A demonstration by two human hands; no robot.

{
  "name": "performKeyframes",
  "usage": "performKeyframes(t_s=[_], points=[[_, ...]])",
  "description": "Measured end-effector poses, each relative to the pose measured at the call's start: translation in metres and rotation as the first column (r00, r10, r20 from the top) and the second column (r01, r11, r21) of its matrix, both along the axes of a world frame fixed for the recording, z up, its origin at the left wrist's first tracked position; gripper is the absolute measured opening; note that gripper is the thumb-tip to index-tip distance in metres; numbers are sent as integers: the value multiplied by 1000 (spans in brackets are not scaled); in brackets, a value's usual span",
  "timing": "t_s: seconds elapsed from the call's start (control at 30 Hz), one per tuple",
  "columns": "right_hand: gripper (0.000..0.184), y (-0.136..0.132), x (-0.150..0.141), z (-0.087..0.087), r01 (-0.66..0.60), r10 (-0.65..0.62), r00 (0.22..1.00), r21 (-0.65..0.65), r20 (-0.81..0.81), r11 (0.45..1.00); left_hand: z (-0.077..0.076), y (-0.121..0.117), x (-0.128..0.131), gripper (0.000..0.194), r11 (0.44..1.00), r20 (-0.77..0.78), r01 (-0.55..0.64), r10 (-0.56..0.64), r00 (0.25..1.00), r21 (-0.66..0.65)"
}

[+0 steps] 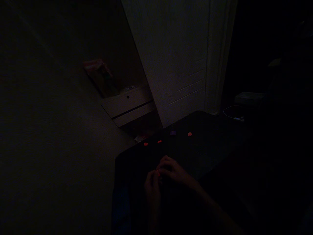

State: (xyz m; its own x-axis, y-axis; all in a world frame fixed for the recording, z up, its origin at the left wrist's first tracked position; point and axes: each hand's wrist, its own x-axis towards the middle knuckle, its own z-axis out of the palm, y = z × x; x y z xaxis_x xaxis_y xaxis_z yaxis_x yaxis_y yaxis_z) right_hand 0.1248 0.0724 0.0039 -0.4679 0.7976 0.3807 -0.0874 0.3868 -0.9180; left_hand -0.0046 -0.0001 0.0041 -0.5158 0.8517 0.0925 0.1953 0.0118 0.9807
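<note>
Left grip (152,181) and right grip (171,169) pinch a small orange-red piece (158,174), which slackened pressure could drop unseen.

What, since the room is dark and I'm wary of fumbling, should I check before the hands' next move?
1. Lighting: not ok; the scene is very dark.
2. Red piece at the hands: ok; it shows between left hand and right hand.
3. Firmness of hold: cannot tell; the piece is mostly hidden.
4. Left orange piece, middle orange piece and right orange piece: ok; lying apart on the dark table.
5. Purple block: ok; between the middle and right orange pieces, beyond the hands.
</note>
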Motion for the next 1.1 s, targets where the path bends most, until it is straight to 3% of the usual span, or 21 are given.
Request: performKeyframes(t_s=[0.37, 1.1], points=[[9, 0, 0, 1, -6, 6, 1000, -22, 3, 1000, -6, 0, -1, 50, 1000, 4, 10, -10, 1000, -11], [11, 1, -5, -3, 104, -105, 994, -64, -8, 992, -2, 1, 1, 65, 999, -25, -34, 34, 999, -17]])
